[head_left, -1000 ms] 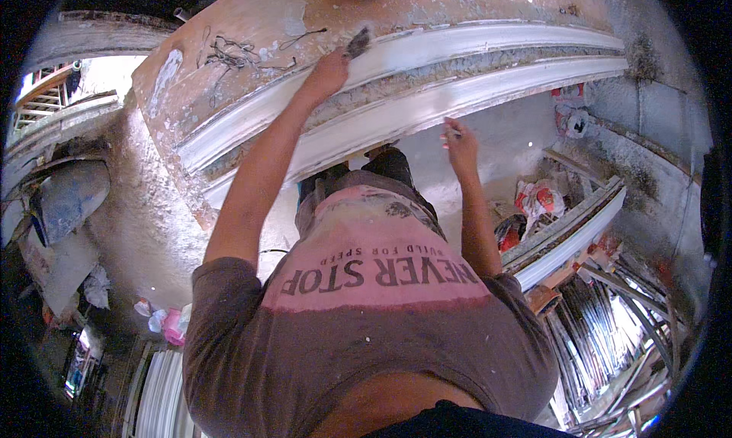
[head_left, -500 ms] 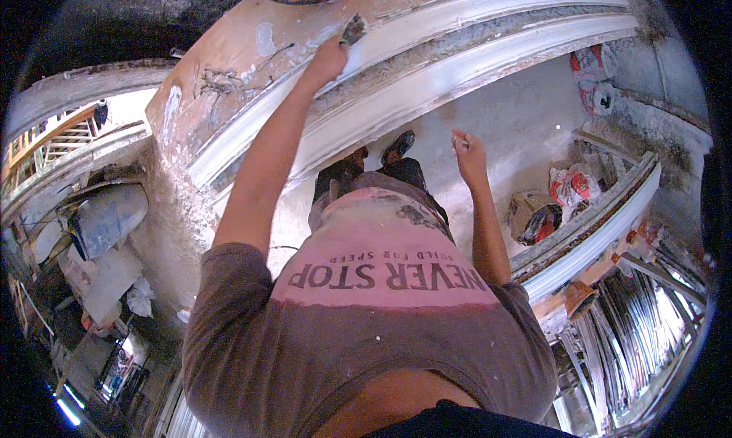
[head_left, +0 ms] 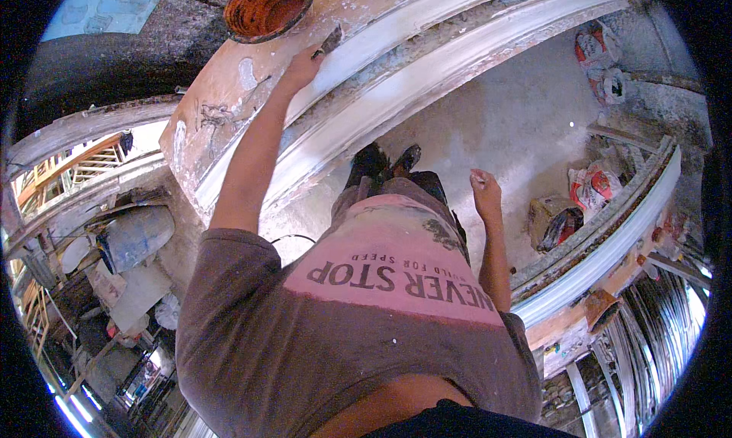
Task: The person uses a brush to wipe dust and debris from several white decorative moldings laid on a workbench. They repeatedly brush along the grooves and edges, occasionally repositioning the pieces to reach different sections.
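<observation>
My left hand (head_left: 300,70) reaches out over the table and is closed round a putty knife (head_left: 329,40). Its dark blade points away from me, seen nearly edge-on, above or against the far white moulding strip (head_left: 381,43); I cannot tell whether it touches. A second white moulding strip (head_left: 396,110) runs alongside, nearer to me. Just beyond the knife stands an orange-brown bucket (head_left: 268,9), stained dark inside. My right hand (head_left: 486,194) hangs over the floor beside my body with its fingers curled in. Whitish smears show at the fingertips, and whatever they hold, if anything, cannot be made out.
To the right, another long white moulding (head_left: 610,259) lies on a support. Red and white sacks (head_left: 593,185) and a cardboard box (head_left: 554,221) sit on the floor (head_left: 511,102) beside it. Boards and a bluish container (head_left: 141,236) are piled at the left.
The whole view has shifted, bringing more of the bucket in. The putty knife's blade has turned from showing its face to nearly edge-on. My right hand has come closer to my body.
</observation>
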Tool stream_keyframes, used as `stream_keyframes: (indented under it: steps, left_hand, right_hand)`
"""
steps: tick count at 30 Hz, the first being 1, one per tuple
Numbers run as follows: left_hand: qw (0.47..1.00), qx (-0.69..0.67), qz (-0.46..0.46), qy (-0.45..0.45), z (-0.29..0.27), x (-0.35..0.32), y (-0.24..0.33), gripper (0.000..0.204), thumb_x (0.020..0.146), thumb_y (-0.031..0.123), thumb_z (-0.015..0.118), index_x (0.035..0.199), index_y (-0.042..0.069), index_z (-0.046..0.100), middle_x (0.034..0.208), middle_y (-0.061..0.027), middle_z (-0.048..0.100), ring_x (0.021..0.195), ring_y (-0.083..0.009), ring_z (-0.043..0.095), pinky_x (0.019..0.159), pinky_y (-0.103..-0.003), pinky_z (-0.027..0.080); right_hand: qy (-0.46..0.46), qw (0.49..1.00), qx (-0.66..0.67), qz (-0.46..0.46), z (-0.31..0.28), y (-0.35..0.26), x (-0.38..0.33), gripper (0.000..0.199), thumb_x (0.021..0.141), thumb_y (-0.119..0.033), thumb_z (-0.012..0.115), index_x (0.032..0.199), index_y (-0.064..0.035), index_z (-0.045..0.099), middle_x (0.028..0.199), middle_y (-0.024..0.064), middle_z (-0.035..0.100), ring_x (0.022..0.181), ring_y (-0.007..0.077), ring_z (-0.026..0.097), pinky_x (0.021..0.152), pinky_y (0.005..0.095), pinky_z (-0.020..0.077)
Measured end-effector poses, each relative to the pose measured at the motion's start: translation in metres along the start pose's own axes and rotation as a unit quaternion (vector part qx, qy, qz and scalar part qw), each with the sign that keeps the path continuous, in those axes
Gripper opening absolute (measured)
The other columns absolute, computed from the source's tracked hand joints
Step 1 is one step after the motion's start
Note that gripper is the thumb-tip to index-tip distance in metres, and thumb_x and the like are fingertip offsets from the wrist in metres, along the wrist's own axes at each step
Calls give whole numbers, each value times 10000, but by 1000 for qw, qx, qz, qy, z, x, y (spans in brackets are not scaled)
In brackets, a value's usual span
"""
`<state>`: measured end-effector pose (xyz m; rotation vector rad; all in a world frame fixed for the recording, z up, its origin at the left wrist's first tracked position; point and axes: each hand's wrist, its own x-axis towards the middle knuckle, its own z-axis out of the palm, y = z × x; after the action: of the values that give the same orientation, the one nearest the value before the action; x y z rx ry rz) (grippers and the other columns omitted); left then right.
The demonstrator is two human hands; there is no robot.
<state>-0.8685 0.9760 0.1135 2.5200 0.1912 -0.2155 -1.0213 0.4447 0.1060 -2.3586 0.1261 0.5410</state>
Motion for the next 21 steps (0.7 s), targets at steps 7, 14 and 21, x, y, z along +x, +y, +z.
stream_keyframes:
  steps: [7, 14, 21]
  left_hand:
    - [982, 174, 63, -28, -52, -70, -5, 318, 921, 272, 569, 1227, 216, 634, 1153, -151, 653, 1036, -347, 628, 898, -434, 504]
    - [979, 187, 60, -50, -49, -50, 4, 319, 917, 219, 585, 1234, 218, 623, 1102, -119, 662, 960, -332, 655, 828, -433, 530]
    - [990, 130, 48, -25, -21, -32, 15, 285, 934, 233, 571, 1213, 194, 606, 1176, -129, 634, 932, -373, 650, 776, -460, 537]
  right_hand:
    - [35, 997, 64, 16, -10, 34, 7, 279, 931, -252, 609, 1109, -45, 669, 1081, 172, 664, 943, 292, 660, 815, 383, 527]
    - [-26, 998, 47, 13, -12, 29, 63, 299, 939, -257, 608, 1139, -43, 667, 1094, 163, 674, 933, 260, 665, 818, 361, 523]
    - [-112, 988, -14, -102, -58, -9, 151, 311, 943, -282, 593, 1129, -43, 663, 1097, 189, 661, 1014, 366, 626, 879, 426, 500]
